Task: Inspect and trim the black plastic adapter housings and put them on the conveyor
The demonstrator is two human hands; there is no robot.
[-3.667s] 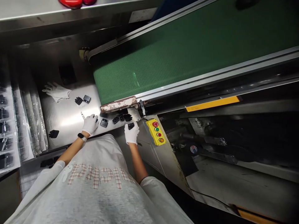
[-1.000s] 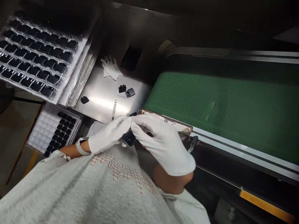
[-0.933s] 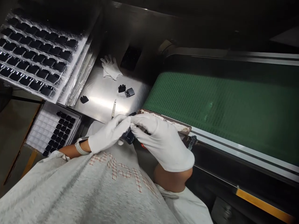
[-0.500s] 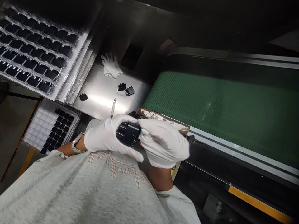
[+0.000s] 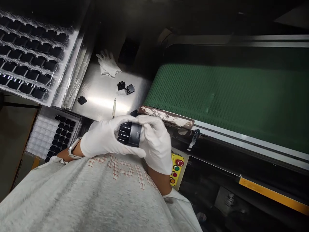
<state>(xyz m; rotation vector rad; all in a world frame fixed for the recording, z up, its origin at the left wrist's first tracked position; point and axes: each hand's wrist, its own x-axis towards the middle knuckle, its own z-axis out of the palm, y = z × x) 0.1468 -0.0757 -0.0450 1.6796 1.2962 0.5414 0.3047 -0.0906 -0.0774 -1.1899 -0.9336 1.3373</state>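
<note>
Both my hands wear white gloves and meet in front of my shirt. My left hand [image 5: 102,137] is wrapped round a black plastic part [image 5: 135,133], its thumb and fingers on opposite edges. That part has a smooth block at one end and several ribbed prongs at the other, which point into my left palm. My right hand [image 5: 158,141] is closed at the block end with curled fingers, their tips partly hidden. Just beyond lies a slim metal tool with a pointed tip [image 5: 114,108]. Farther off are small black pieces [image 5: 121,85] on the metal table [image 5: 96,108].
Stacked clear trays of black parts [image 5: 51,100] stand on the left, with a white tray of small black pieces [image 5: 41,133] below. White gloves [image 5: 108,64] lie on the table. A green conveyor belt [image 5: 229,103] runs along the right; a yellow button box [image 5: 177,170] sits beside my right wrist.
The black part has turned in my hands. My right hand has moved left and rotated, uncovering the yellow button box. The whole view has shifted slightly.
</note>
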